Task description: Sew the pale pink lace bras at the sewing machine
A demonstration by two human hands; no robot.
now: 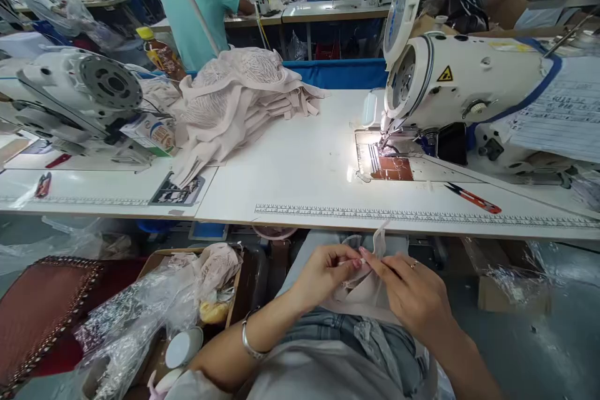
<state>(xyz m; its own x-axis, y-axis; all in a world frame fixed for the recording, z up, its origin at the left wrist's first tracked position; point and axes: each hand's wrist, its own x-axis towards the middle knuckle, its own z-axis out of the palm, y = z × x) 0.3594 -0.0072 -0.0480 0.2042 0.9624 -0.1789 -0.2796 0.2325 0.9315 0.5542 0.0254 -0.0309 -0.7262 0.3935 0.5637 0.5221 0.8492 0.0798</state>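
Note:
Over my lap, below the table's front edge, both hands meet on a pale pink bra (368,292). My left hand (321,276) pinches its edge between thumb and fingers. Opposite it, my right hand (417,292) has its fingertips closed on the same edge, close to the left fingertips. A narrow end of the fabric sticks up between the hands, and the rest hangs across my thighs. What lies right between the fingertips is too small to make out. On the table, a stacked pile of similar pale pink lace bras (239,90) lies left of centre.
A white sewing machine (469,78) with its lamp lit stands at right, red-handled thread snips (473,197) before it. Another machine (70,94) is at left. A ruler strip (375,214) runs along the table edge. A box with plastic bags (154,300) sits at my left. Co-workers sit beyond.

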